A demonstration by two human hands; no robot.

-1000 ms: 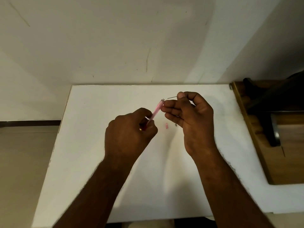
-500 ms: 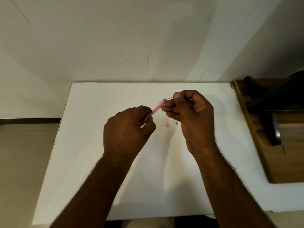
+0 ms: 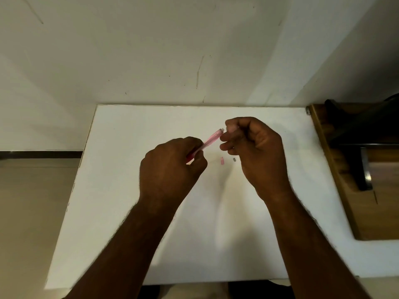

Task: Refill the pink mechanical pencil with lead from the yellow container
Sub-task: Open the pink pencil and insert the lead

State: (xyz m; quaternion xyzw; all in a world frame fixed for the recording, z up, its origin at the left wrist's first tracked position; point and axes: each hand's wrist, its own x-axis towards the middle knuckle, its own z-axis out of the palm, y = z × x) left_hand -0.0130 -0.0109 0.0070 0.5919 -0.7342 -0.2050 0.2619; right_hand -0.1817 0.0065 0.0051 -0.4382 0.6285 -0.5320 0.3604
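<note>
My left hand point(image 3: 170, 167) grips the lower part of the pink mechanical pencil point(image 3: 210, 140), which slants up to the right above the white table point(image 3: 129, 190). My right hand point(image 3: 254, 152) has its thumb and fingertips pinched together right at the pencil's open top end. The thin lead is hidden between those fingers or inside the barrel; I cannot tell which. A small pink cap point(image 3: 222, 161) and a tiny grey piece point(image 3: 234, 159) lie on the table under my hands. The yellow container is not visible.
A wall rises directly behind the table's far edge. A brown wooden piece of furniture point(image 3: 336, 169) with dark objects on it borders the table on the right. Beige floor shows to the left.
The lead that stuck out from my right fingertips is no longer visible. My right hand has closed in on the pencil's top end, while the left hand holds steady.
</note>
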